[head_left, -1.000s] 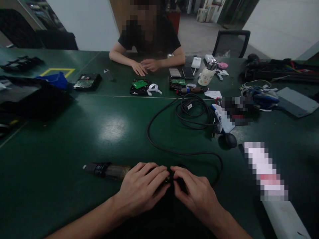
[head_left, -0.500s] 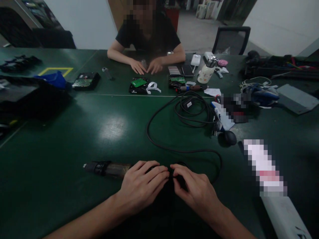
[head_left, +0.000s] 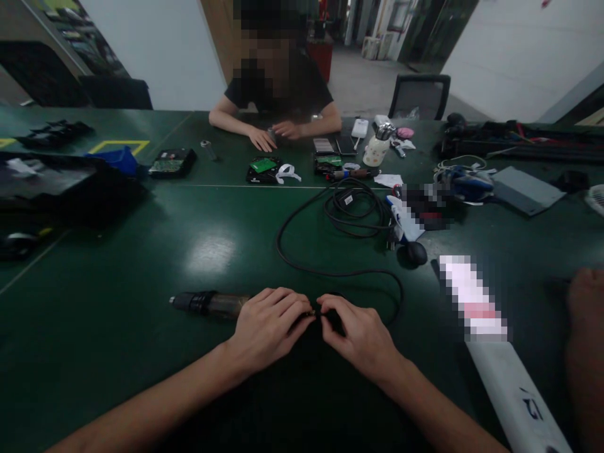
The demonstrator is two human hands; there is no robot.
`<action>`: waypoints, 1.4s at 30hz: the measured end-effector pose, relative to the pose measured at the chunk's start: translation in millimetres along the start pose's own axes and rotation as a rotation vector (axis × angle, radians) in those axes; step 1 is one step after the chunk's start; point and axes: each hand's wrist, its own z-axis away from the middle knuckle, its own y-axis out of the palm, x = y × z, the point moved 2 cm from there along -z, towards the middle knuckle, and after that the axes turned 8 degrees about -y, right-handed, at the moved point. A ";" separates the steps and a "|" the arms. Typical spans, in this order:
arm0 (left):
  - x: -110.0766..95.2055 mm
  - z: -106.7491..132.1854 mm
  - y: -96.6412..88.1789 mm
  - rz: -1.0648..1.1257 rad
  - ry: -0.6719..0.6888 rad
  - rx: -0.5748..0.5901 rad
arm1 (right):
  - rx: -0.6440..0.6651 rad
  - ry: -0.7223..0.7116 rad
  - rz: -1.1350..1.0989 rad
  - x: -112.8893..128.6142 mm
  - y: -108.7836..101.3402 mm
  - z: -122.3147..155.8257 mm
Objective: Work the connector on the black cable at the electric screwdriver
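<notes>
An electric screwdriver lies across the green table in front of me, its dark nose pointing left. My left hand is wrapped over its rear end, which the fingers mostly hide. Beside it, my right hand pinches the dark end of a black cable, thumb and fingertips close to the left fingertips. Between the two hands a small bit of metal shows at the screwdriver's tail. Whether the cable end sits in the tail or just apart from it, I cannot tell.
Coiled cable, a black rubber bulb and a white bar lie to the right. Across the table a person sits by hard drives. A black bin stands left. Someone's arm shows at the right edge.
The view has shifted, and a forearm now shows at the right edge. Both hands keep their grips; a bit of metal between them is now easier to see.
</notes>
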 end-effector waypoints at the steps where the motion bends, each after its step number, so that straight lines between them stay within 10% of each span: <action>1: -0.2 0.0 -0.1 -0.013 -0.003 0.000 | 0.008 0.009 0.010 0.9 -0.6 -0.5; 42: -9.2 10.5 -7.9 -0.100 0.088 0.065 | -0.008 -0.024 0.056 17.5 -8.7 5.4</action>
